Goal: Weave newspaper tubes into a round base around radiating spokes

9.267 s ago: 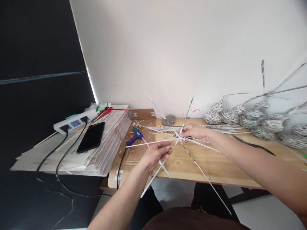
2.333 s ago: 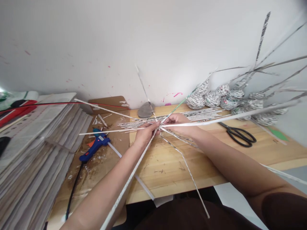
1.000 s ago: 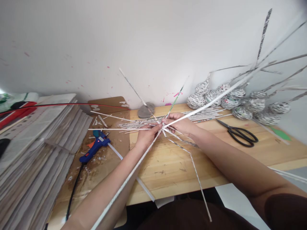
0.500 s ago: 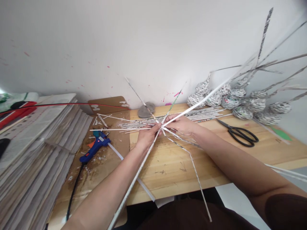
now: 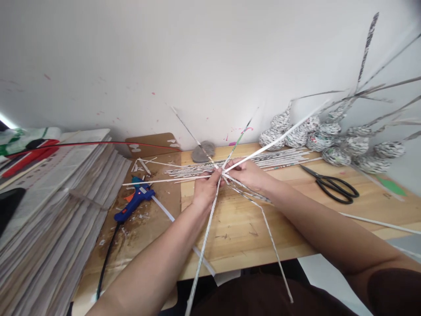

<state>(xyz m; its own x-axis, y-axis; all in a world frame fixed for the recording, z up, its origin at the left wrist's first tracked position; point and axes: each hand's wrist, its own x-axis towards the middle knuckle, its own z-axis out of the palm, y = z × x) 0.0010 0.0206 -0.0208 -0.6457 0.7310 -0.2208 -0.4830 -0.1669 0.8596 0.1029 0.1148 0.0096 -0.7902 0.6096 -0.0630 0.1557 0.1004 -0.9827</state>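
left hand [image 5: 205,191], right hand [image 5: 248,173]: both pinching crossing of splayed sticks [image 5: 205,237] above bench [image 5: 237,248]; bundle [image 5: 279,159] near back edge; glue gun [image 5: 135,201] toward left edge; scissors [image 5: 319,177] toward right.

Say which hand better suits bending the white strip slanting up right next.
Probably the right hand: it's by the base of that white strip, which slants to its side; the left hand pinches across the crossing.

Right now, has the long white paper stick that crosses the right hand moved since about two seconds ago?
Yes: judged against the woven paper pieces, the long white paper stick has swung upward and leftward in the picture.
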